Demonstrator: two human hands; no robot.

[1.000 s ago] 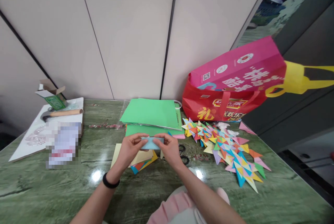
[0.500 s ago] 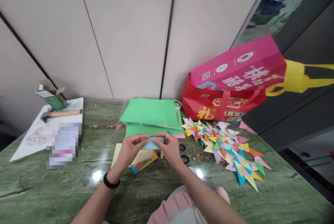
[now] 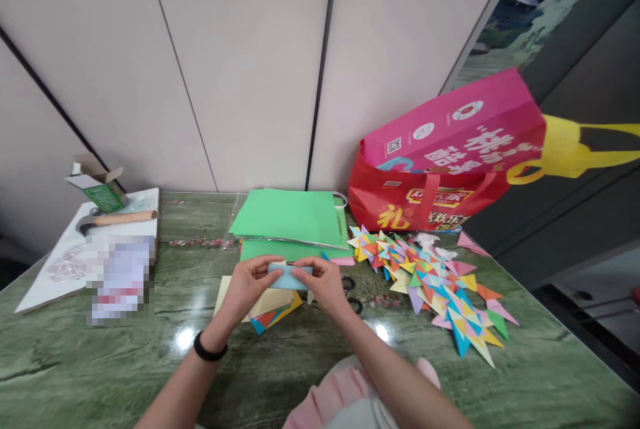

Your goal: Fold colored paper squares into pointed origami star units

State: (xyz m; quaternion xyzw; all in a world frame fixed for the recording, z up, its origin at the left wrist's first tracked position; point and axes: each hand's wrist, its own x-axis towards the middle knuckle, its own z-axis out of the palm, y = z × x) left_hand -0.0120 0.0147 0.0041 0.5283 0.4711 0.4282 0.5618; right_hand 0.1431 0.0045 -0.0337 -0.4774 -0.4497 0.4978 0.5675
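Left grip (image 3: 250, 285) and right grip (image 3: 324, 284) close together, thumbs (image 3: 273, 275) nearly meeting, fingers (image 3: 261, 261) bent, forearms (image 3: 387, 365) angled inward

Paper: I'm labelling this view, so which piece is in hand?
The light blue piece, held by the left hand and right hand; the green sheets and multicoloured folded pieces lie on the table.

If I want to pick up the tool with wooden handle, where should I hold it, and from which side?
Best probably by the wooden handle, coming from above and the right: it lies sideways with its free end pointing right, dark curved head at left, and the green box standing behind.
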